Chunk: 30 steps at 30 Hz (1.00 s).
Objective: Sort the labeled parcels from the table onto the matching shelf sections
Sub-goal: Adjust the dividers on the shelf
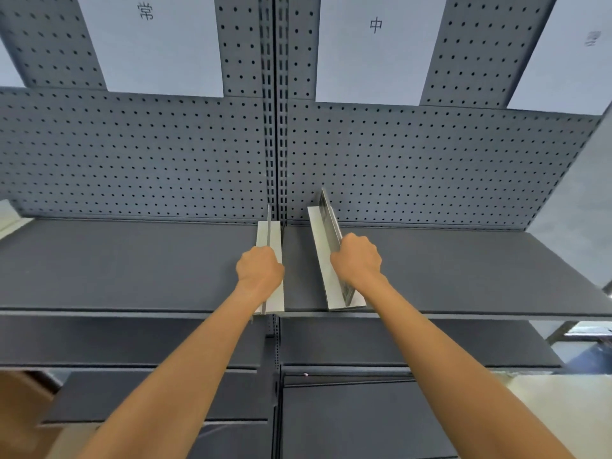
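Two hands grip metal shelf dividers on the grey shelf; left hand curls round the upright left divider; right hand clasps the tilted right divider. Both dividers run front to back, just apart; no parcels are in view.

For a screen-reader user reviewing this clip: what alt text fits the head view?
Seen from above, a person's left hand and right hand each grip an upright metal divider, the left divider and the right divider, on a dark shelf. Behind it, a pegboard carries white signs.
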Available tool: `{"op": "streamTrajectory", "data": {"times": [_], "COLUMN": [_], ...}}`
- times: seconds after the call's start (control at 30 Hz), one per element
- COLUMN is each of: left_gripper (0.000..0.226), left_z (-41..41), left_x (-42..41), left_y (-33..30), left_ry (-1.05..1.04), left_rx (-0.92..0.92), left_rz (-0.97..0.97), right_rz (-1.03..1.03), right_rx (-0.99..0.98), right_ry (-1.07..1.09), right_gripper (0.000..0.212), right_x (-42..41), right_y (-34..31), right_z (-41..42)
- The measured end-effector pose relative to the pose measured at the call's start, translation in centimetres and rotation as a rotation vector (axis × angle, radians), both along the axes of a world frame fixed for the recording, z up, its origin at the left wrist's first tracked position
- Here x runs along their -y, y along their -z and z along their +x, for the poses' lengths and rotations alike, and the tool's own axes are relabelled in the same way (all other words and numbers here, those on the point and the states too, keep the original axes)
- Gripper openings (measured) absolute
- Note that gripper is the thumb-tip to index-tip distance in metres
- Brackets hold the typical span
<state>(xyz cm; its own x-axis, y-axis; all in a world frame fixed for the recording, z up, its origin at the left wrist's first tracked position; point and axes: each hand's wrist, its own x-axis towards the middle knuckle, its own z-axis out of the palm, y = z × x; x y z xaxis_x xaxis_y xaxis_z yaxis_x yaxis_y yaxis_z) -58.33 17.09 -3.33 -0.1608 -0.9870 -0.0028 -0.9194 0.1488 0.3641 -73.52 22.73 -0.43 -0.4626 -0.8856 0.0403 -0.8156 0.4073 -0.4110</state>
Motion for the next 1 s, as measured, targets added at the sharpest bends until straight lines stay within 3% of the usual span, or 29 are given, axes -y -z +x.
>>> {"op": "streamTrajectory", "data": {"times": [0.17,0.5,0.67,0.87,1.0], "left_gripper": [0.018,0.026,0.011,0.023,0.008], "left_z": [0.0,0.9,0.8,0.6,0.6], "left_x": [0.0,0.8,0.7,0.7,0.9], "left_y": [-0.1,0.2,0.3,0.3,0.2], "left_ry": [-0.007,0.021,0.047,0.039,0.052], "left_rx": [0.016,0.039,0.047,0.063,0.087], "left_rz": [0.021,0.017,0.003,0.017,0.023], "right_rz": [-0.002,0.015,0.013,0.022,0.023], "right_rx": [-0.011,-0.004,-0.01,-0.016,-0.026], "right_ry": [-0.014,0.018,0.02,0.032,0.038], "right_gripper": [0.034,0.031,0.031,0.029,0.026], "right_x": [0.2,0.0,0.2,0.1,0.0], "right_y": [0.2,0.0,-0.1,-0.5,-0.8], "right_z": [-0.3,-0.1,0.1,0.3,0.2]}}
